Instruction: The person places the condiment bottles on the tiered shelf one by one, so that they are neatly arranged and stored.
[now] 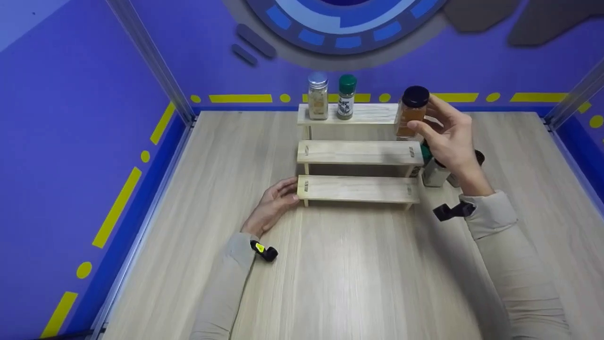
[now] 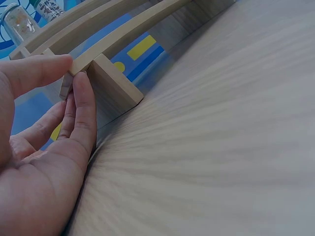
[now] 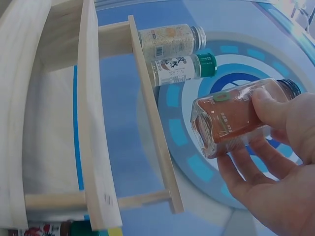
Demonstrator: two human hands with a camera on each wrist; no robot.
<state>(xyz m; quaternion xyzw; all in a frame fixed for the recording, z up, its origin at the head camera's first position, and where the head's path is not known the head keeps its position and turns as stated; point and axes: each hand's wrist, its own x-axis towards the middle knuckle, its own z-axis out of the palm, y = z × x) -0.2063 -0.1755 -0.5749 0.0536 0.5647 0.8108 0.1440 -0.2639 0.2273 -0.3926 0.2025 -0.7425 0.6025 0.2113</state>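
Observation:
My right hand [image 1: 450, 137] holds a spice jar [image 1: 411, 113] with a black lid and orange-brown powder, above the right end of the top step. In the right wrist view, thumb and fingers grip the jar [image 3: 236, 113] clear of the wood. My left hand [image 1: 273, 205] pinches the left end of the three-step wooden rack [image 1: 358, 188] at its lowest step; the left wrist view shows thumb and fingertips on the board's corner. On the top step stand a silver-lidded jar [image 1: 318, 97] and a green-capped jar [image 1: 347, 97].
Behind the right forearm, beside the rack, stand several more jars [image 1: 435, 174], partly hidden by the hand and rack. Blue printed panels [image 1: 85, 118] wall in the back and sides of the wood-grain table [image 1: 349, 264].

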